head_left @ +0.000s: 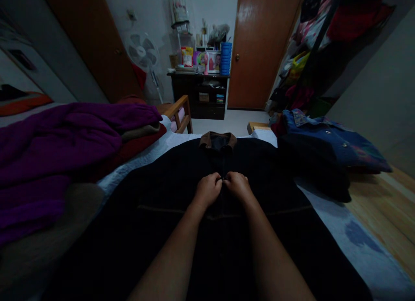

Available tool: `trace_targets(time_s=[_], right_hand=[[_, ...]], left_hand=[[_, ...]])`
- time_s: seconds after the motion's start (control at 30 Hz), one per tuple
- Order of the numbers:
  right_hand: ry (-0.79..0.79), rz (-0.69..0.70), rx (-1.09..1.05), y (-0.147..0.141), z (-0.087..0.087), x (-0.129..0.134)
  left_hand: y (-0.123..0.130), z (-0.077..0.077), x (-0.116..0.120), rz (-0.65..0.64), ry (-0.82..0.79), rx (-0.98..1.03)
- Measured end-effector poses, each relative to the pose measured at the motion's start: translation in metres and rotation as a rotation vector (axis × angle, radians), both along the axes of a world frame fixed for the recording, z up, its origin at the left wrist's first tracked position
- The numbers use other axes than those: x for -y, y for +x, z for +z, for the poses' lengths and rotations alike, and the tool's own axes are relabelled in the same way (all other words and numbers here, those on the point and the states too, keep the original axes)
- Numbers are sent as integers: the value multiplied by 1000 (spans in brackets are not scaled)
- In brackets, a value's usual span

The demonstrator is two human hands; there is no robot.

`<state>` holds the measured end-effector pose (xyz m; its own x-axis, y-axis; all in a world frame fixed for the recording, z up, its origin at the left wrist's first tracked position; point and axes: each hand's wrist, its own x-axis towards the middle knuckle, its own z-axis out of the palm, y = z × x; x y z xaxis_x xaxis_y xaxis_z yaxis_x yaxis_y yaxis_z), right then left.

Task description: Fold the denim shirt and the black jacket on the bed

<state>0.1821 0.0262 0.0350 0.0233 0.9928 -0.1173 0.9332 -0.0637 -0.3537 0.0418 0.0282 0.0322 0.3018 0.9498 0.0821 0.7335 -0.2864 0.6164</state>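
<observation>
A dark coat [168, 180] lies spread out, front up, on a bed with a pale sheet [359, 236]. Its brown collar [232, 141] points away from me. Below the collar, at the coat's centre front, my left hand [209, 189] and my right hand [237, 185] are close together, each with its fingers pinched on the coat's front edge. Something small and shiny shows between the fingertips, too small to make out. Both forearms reach over the lower part of the coat.
Purple clothing [58, 141] is heaped on the left. A denim jacket [337, 139] lies at the right beside dark cloth. Beyond the bed stand a wooden chair or rail [181, 106], a fan [142, 50], a dark cabinet [197, 93] and a brown door [253, 55].
</observation>
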Motion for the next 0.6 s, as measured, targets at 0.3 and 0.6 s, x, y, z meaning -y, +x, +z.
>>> trace_targets(time_s=[0.3, 0.6], right_hand=[[2, -20, -264, 12, -8, -6], [31, -14, -330, 11, -9, -8]], left_hand=[[-2, 9, 7, 161, 182, -162], [6, 6, 12, 40, 190, -180]])
